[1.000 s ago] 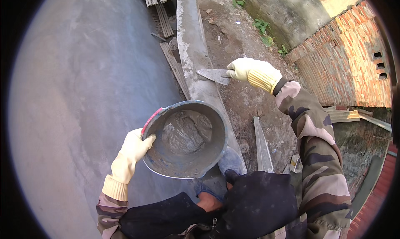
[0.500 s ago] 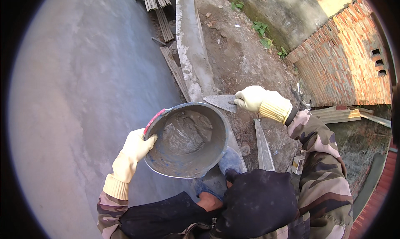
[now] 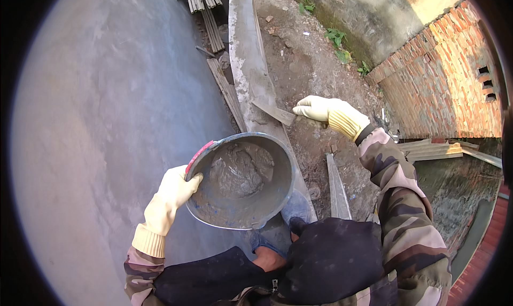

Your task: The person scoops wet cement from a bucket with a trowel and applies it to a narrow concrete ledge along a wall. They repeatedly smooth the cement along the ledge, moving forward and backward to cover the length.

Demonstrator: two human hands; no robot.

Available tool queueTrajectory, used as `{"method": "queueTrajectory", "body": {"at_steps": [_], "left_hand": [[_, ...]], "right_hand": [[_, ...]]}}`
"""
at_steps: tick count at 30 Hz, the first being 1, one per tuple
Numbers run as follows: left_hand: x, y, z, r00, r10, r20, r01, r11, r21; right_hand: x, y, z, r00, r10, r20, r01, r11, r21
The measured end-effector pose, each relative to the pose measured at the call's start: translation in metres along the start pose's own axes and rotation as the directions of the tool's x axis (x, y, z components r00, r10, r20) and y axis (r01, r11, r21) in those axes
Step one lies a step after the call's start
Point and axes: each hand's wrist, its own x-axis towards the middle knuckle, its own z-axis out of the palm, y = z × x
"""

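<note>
My gloved left hand (image 3: 172,194) grips the left rim of a dark bucket (image 3: 277,191), its thumb over the inside edge near a red-pink handle sleeve (image 3: 200,157). Wet grey mortar (image 3: 241,170) lies in the bottom of the bucket, which is tipped so its mouth shows. Beyond the bucket, my gloved right hand (image 3: 318,109) is closed around a trowel; its handle is hidden in the fingers. The trowel's grey blade (image 3: 273,112) points left over the top of a narrow concrete ledge (image 3: 251,60). Whether the blade touches the ledge I cannot tell.
A smooth grey concrete surface (image 3: 112,108) spreads along the left. Wooden boards (image 3: 226,92) lie beside the ledge. Right of it is rough dirt ground (image 3: 304,65) with a long narrow strip (image 3: 339,191). A brick wall (image 3: 433,76) stands at the far right.
My right hand has moved up and slightly left with the trowel, whose blade has swung from above the bucket's far rim to over the ledge. The left hand and bucket have barely shifted.
</note>
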Motion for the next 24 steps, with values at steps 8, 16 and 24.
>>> {"method": "queueTrajectory", "body": {"at_steps": [8, 16, 24], "left_hand": [[0.003, -0.002, 0.001, 1.000, 0.013, -0.002, -0.013, 0.999, -0.039], [0.000, 0.018, 0.000, 0.999, 0.047, -0.019, -0.047, 0.998, 0.040], [-0.001, 0.021, 0.001, 0.997, 0.065, -0.031, -0.065, 0.998, 0.002]], "right_hand": [[0.050, 0.033, 0.039, 0.969, 0.201, -0.144, -0.040, 0.703, 0.710], [0.032, 0.055, 0.087, 0.964, 0.263, -0.035, -0.190, 0.777, 0.601], [-0.021, 0.066, 0.130, 0.985, 0.164, -0.054, -0.067, 0.650, 0.757]]}}
